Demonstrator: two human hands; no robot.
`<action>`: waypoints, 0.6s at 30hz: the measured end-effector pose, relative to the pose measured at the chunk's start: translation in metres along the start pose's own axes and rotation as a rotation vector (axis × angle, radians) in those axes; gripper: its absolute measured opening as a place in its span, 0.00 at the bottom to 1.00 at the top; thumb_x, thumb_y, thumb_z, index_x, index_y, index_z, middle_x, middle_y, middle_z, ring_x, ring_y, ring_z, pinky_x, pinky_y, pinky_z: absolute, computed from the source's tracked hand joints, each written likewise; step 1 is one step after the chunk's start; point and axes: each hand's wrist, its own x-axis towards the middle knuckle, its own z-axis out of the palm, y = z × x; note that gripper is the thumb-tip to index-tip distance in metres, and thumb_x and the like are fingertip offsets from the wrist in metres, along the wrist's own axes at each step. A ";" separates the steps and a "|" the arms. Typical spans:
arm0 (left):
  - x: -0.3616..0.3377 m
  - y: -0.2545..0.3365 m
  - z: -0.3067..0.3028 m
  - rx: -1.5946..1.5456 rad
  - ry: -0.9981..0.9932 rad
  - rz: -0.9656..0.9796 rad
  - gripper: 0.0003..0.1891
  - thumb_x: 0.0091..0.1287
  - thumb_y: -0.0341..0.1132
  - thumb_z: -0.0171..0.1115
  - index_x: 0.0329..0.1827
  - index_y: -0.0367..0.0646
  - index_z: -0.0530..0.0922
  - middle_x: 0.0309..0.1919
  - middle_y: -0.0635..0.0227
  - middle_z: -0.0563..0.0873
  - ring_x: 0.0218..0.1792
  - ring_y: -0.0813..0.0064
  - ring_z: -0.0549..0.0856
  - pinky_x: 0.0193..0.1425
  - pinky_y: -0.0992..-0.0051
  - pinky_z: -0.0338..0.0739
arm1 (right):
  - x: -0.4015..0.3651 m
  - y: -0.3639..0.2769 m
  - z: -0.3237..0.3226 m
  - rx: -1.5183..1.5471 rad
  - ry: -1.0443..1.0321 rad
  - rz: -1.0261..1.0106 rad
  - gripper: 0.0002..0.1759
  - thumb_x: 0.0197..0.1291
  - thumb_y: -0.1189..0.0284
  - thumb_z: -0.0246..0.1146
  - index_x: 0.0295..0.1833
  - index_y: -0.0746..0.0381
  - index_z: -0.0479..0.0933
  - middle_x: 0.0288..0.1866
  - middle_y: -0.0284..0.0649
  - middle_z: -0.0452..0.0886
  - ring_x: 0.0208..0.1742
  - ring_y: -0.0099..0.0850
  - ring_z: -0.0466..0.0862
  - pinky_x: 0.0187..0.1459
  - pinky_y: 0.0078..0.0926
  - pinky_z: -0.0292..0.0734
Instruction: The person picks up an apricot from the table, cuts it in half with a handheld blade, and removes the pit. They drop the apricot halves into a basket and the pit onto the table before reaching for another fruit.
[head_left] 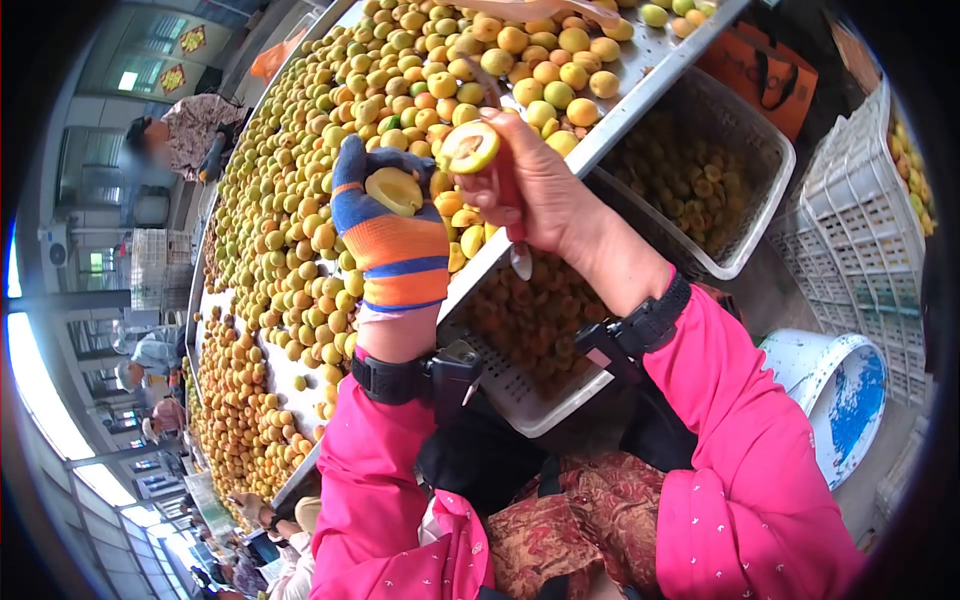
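Observation:
My left hand (392,235), in an orange and blue glove, is closed around a hollow apricot half (396,191) with its cut face up. Just to its right, my bare right hand (548,195) grips a knife with a red handle (516,190). Between the thumb and fingers of that hand is another apricot half (470,148), its cut side showing a brownish centre. Both hands are over the near edge of a metal table (640,105) heaped with whole yellow-green and orange apricots (300,215).
Below the table edge stand a crate of cut apricots (540,400) and a grey crate (740,245) with more. On the right are stacked white crates (850,230), a white bucket (830,390) and an orange bag (765,75). Across the table stands another person (195,135).

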 end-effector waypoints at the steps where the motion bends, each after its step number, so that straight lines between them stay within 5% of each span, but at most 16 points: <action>1: 0.003 0.001 -0.008 -0.089 0.038 -0.113 0.16 0.67 0.43 0.48 0.26 0.42 0.72 0.20 0.65 0.76 0.25 0.68 0.76 0.36 0.68 0.74 | 0.000 -0.001 0.000 -0.066 -0.010 -0.021 0.20 0.63 0.55 0.51 0.47 0.61 0.70 0.30 0.37 0.77 0.21 0.17 0.71 0.12 0.08 0.58; 3: 0.006 -0.004 -0.023 -0.175 0.113 -0.236 0.18 0.67 0.47 0.47 0.26 0.42 0.72 0.22 0.63 0.77 0.28 0.65 0.77 0.38 0.65 0.74 | 0.004 -0.001 -0.003 -0.192 -0.045 -0.021 0.23 0.62 0.58 0.52 0.54 0.65 0.68 0.37 0.41 0.79 0.26 0.17 0.72 0.16 0.07 0.61; 6: 0.008 -0.013 -0.035 -0.232 0.191 -0.450 0.20 0.69 0.50 0.43 0.33 0.43 0.74 0.30 0.64 0.80 0.35 0.66 0.78 0.42 0.64 0.75 | 0.009 0.011 -0.004 -0.258 0.093 -0.106 0.21 0.61 0.65 0.56 0.56 0.64 0.68 0.34 0.35 0.78 0.23 0.15 0.70 0.16 0.08 0.60; 7: 0.011 -0.018 -0.046 -0.369 0.022 -0.534 0.23 0.68 0.54 0.43 0.39 0.42 0.75 0.32 0.66 0.80 0.36 0.65 0.78 0.43 0.65 0.75 | 0.011 0.012 -0.007 -0.269 0.098 -0.093 0.21 0.61 0.65 0.56 0.56 0.64 0.68 0.34 0.35 0.78 0.23 0.15 0.70 0.16 0.08 0.60; 10: 0.011 -0.034 -0.062 -0.303 -0.214 -0.529 0.27 0.65 0.60 0.44 0.46 0.44 0.76 0.31 0.67 0.79 0.31 0.69 0.77 0.36 0.70 0.74 | 0.015 0.011 -0.012 -0.526 0.160 -0.118 0.20 0.57 0.67 0.63 0.53 0.64 0.71 0.37 0.35 0.80 0.29 0.15 0.75 0.23 0.10 0.68; 12: 0.003 -0.031 -0.061 -0.376 -0.045 -0.648 0.26 0.65 0.59 0.46 0.45 0.46 0.76 0.29 0.68 0.79 0.28 0.72 0.76 0.33 0.73 0.74 | 0.019 0.012 -0.006 -0.678 0.209 -0.269 0.18 0.57 0.71 0.64 0.52 0.66 0.73 0.41 0.36 0.80 0.38 0.17 0.78 0.37 0.13 0.74; 13: 0.001 -0.036 -0.068 -0.395 -0.243 -0.510 0.21 0.61 0.42 0.54 0.53 0.40 0.68 0.36 0.64 0.78 0.33 0.75 0.77 0.39 0.75 0.76 | 0.023 0.015 -0.013 -0.741 0.189 -0.300 0.19 0.56 0.72 0.64 0.53 0.66 0.74 0.43 0.36 0.80 0.45 0.19 0.78 0.49 0.16 0.72; 14: 0.001 -0.040 -0.074 -0.409 -0.437 -0.363 0.30 0.56 0.25 0.63 0.61 0.34 0.60 0.44 0.61 0.78 0.39 0.78 0.79 0.45 0.76 0.79 | 0.028 0.020 -0.018 -0.752 0.191 -0.290 0.19 0.56 0.72 0.64 0.53 0.66 0.74 0.43 0.36 0.80 0.45 0.19 0.78 0.49 0.16 0.72; 18: 0.008 -0.053 -0.083 -0.189 -0.324 -0.255 0.30 0.53 0.23 0.66 0.59 0.33 0.63 0.43 0.60 0.78 0.39 0.76 0.81 0.44 0.78 0.79 | 0.037 0.028 -0.027 -1.101 0.138 -0.355 0.20 0.54 0.71 0.67 0.53 0.64 0.75 0.41 0.33 0.82 0.41 0.16 0.78 0.43 0.15 0.74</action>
